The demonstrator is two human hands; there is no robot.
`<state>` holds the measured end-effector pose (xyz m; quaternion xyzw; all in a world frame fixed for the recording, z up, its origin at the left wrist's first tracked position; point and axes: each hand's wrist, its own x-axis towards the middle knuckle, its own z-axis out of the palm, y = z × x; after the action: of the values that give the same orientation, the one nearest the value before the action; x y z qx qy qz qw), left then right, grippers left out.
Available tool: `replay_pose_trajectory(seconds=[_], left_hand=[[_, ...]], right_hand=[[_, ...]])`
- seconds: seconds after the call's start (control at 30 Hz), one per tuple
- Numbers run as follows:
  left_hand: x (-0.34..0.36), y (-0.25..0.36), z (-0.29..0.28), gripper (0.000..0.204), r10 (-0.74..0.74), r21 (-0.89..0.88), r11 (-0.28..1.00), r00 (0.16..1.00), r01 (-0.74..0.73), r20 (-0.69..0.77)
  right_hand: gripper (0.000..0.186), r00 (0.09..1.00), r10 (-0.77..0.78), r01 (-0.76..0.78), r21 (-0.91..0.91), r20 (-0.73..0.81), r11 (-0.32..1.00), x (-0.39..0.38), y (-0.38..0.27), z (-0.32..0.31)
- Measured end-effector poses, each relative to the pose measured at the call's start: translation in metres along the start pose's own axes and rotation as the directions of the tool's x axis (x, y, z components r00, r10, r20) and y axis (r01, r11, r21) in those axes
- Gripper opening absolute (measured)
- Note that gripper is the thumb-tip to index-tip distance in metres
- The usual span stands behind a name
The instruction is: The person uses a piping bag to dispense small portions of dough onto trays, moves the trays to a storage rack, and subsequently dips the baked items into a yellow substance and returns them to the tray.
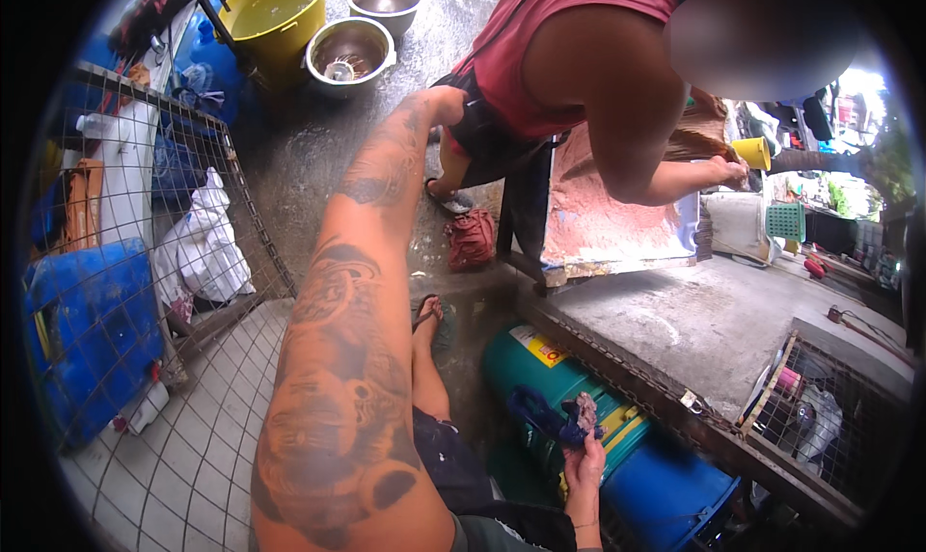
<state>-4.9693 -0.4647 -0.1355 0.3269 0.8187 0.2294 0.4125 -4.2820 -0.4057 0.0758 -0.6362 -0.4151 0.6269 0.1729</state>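
My tattooed left arm stretches far forward, and my left hand [447,105] meets the dark shorts [477,118] of a person in a red sleeveless top [540,31]. The fingers of that hand are hidden against the shorts. Low on the right, my right hand [584,460] is closed on a crumpled, dirty rag [581,417], with dark blue cloth hanging beside it. Behind the rag lie a green drum [516,374] and a blue drum [666,494]. The other person's arm reaches across a tray of pink, grainy material [612,215].
A yellow bucket [280,17] and two metal bowls, the nearer one [349,55] with something inside, stand on the wet floor. Wire mesh gate [193,359] lines the left. A red bag [471,241] sits by the tray's stand. A concrete ledge [666,311] runs right.
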Motion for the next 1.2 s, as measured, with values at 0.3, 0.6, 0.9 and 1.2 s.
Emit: replay_pose_trajectory(seconds=[0.3, 0.6, 0.9, 1.2], left_hand=[[-0.001, -0.025, 0.031, 0.052, 0.132, -0.151, 0.975, 0.971, -0.164, -0.201], [-0.029, -0.006, 0.056, 0.045, 0.161, -0.230, 0.953, 0.972, -0.199, -0.173], [-0.124, -0.094, 0.241, 0.027, -0.607, -0.837, 0.546, 0.699, 0.022, -0.378], [-0.283, -0.257, 0.544, 0.048, -0.344, -0.276, 0.937, 0.710, 0.214, -0.615]], right_hand=[[0.035, 0.999, 0.033, -0.034, -0.028, -0.012, 0.999, 0.003, 0.002, -0.006], [0.034, 0.996, 0.069, -0.064, -0.091, 0.050, 0.994, 0.007, -0.008, 0.006], [0.038, 0.946, 0.157, -0.101, -0.205, 0.282, 0.974, 0.035, -0.022, 0.022], [0.056, 0.817, 0.378, -0.211, -0.385, 0.436, 0.899, 0.087, -0.010, 0.085]])
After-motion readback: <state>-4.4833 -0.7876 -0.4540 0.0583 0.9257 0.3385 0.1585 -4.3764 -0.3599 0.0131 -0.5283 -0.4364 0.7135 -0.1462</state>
